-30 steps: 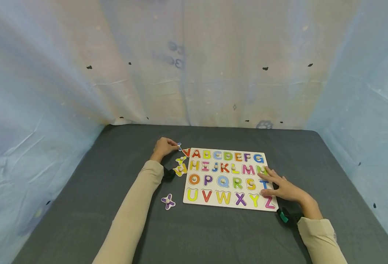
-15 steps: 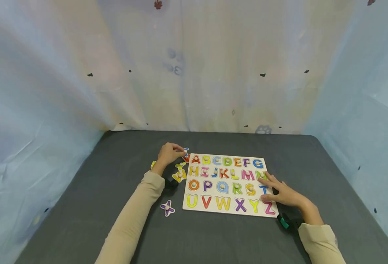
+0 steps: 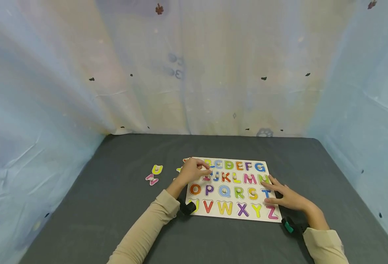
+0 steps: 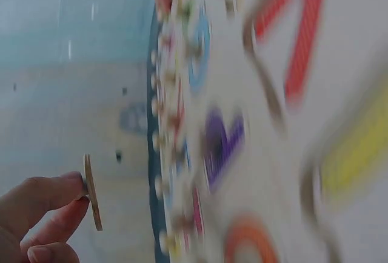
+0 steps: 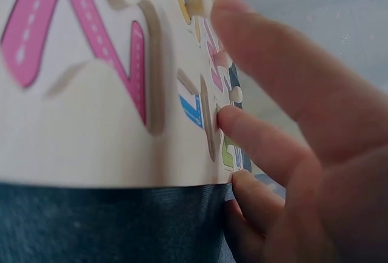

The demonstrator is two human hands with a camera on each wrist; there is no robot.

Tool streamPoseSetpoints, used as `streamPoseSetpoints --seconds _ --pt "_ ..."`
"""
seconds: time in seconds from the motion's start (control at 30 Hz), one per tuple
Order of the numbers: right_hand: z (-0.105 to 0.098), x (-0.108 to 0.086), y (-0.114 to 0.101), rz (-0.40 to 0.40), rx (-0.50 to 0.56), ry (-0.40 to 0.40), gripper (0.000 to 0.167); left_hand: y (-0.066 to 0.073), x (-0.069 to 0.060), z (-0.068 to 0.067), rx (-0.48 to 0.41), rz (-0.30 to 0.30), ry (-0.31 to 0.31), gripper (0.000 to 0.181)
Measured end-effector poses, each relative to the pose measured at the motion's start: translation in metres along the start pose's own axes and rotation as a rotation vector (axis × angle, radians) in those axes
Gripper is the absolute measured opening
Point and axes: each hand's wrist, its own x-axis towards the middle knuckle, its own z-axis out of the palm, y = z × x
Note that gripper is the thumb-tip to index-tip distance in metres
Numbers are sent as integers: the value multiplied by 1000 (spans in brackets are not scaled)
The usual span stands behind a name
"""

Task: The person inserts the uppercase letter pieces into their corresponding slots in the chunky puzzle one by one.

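My left hand (image 3: 192,171) is over the upper left of a white alphabet puzzle board (image 3: 216,198). Its thumb and fingertips pinch a thin letter piece (image 4: 92,193) by the knob; in the left wrist view the piece shows edge-on, off the board. A bit of its blue face (image 3: 212,167) shows in the head view, the letter itself not readable. Spread over the board's right edge, my right hand (image 3: 289,196) touches it near the blue T slot (image 5: 191,111) and the green N piece (image 3: 263,179). Letters A to S mostly sit in place with knobs; the T and bottom-row slots show no knobs.
On the dark cloth to the left lie a yellow U piece (image 3: 157,169) and a pink Z piece (image 3: 152,179). Other loose pieces are mostly hidden behind my left hand and forearm. Patterned curtains (image 3: 213,73) stand behind the table and at both sides.
My left hand has carried the blue letter piece rightward from the loose pieces to over the board, uncovering the U and Z pieces. The right hand keeps its place on the board.
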Motion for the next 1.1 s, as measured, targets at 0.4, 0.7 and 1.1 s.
streamPoseSetpoints --seconds 0.4,0.7,1.1 --pt "-2 -1 2 10 23 0 76 49 -11 52 -47 95 -128 15" --pt "0 -5 3 48 -9 -27 79 74 -17 89 -31 95 -194 17" --pt "-1 -3 5 -18 -15 -17 83 82 -13 120 131 121 -228 17"
